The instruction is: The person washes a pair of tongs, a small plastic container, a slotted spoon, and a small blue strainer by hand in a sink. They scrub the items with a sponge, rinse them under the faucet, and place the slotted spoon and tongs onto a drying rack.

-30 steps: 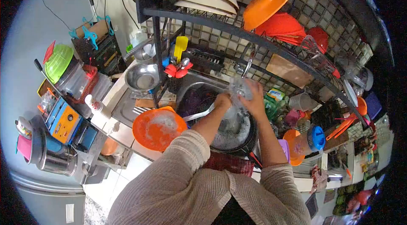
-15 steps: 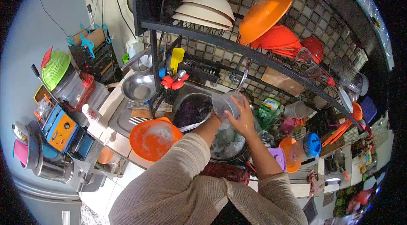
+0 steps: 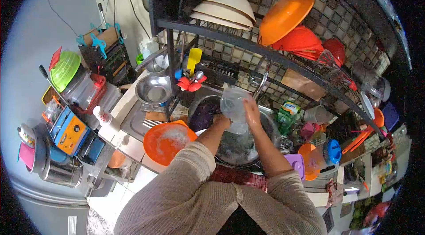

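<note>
Above the sink basin (image 3: pixel 265 137), with its wet, foamy contents, I hold a clear plastic container (image 3: pixel 233 102). My right hand (image 3: pixel 252 113) grips its right side, fingers pointing up along the wall. At its lower left is my left hand (image 3: pixel 222 122), closed against the edge; some of its fingers are hidden. Just behind the container rises the curved metal faucet (image 3: pixel 265 73). Left of my left forearm sits an orange basin (image 3: pixel 152 146) with suds in it. A dark purple item (image 3: pixel 204 115) lies in the left sink bowl.
A black dish rack (image 3: pixel 221 35) spans the sink, carrying white bowls (image 3: pixel 230 2), an orange basin and red dishes. A steel bowl (image 3: pixel 154 89) and utensils stand at left. On the right are a green bottle (image 3: pixel 287 113), a blue-lidded jug (image 3: pixel 331 151) and a purple container (image 3: pixel 295 166).
The container has turned and sits slightly lower in my hands. My left hand shows more at its lower edge. The whole view has shifted, so the surroundings appear further right.
</note>
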A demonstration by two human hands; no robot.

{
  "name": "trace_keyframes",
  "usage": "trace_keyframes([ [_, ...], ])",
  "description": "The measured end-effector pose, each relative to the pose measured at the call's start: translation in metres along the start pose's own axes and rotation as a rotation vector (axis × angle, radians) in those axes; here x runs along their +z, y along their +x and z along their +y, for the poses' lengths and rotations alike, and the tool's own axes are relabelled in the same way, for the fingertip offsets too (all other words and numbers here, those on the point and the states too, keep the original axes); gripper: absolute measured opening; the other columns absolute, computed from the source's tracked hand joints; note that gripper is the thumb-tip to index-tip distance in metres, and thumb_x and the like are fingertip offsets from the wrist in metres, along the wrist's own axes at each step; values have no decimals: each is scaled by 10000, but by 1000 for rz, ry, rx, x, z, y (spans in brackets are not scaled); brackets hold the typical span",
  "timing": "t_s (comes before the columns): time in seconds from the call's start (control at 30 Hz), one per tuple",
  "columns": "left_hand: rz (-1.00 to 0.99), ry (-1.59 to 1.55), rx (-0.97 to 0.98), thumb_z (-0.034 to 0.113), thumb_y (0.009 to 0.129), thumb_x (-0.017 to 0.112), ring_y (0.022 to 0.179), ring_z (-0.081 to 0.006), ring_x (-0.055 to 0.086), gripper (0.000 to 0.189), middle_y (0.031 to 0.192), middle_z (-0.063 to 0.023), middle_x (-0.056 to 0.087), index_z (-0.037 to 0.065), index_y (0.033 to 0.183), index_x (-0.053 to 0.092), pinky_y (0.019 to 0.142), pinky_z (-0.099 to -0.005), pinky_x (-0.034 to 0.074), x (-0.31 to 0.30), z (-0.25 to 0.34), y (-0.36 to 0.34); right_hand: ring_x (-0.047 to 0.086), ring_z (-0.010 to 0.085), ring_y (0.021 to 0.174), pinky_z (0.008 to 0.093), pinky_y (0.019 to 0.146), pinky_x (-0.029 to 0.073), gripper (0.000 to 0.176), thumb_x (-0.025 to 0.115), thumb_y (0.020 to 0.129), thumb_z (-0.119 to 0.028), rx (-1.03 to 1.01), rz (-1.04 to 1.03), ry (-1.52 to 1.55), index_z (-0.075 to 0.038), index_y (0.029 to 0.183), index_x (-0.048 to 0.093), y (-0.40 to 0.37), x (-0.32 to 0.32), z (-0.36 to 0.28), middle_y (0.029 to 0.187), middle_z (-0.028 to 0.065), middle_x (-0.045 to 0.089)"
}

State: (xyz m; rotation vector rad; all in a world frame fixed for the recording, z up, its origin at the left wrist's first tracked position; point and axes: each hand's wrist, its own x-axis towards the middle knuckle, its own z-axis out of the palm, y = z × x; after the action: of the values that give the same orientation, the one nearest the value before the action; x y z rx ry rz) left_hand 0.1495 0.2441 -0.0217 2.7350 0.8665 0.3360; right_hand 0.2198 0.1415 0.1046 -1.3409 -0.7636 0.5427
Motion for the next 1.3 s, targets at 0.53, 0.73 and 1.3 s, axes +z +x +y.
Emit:
trace_keyframes([
  [0.53, 432, -896, 89, 332, 884, 452, 1140, -285, 515, 427, 1224, -109, 548, 118, 1250, 506, 971, -420, 391, 157, -39, 94, 494, 349, 1107, 401, 932, 400, 473, 592, 827, -193, -596, -56, -793, -122, 1279, 473, -15, -11, 6, 1206, 190, 500],
  [0.73, -210, -304, -404, 378, 891, 419, 1089, -309, 549, 425, 1160, -201, 560, 73, 1144, 573, 872, -433, 467, 11, -39, 37, 580, 254, 816, 442, 703, 501, 399, 516, 861, -143, 411, -18, 421, -161, 1254, 451, -6, -11, 51, 1040, 92, 566],
  [1.3, 439, -1148, -335, 178, 713, 625, 1007, -271, 587, 594, 1099, -193, 590, 67, 1271, 456, 868, -361, 451, -61, 20, 9, 471, 350, 1126, 428, 908, 426, 623, 378, 764, -44, -171, 57, 595, -98, 1374, 261, 12, 36, 53, 1273, 177, 428],
])
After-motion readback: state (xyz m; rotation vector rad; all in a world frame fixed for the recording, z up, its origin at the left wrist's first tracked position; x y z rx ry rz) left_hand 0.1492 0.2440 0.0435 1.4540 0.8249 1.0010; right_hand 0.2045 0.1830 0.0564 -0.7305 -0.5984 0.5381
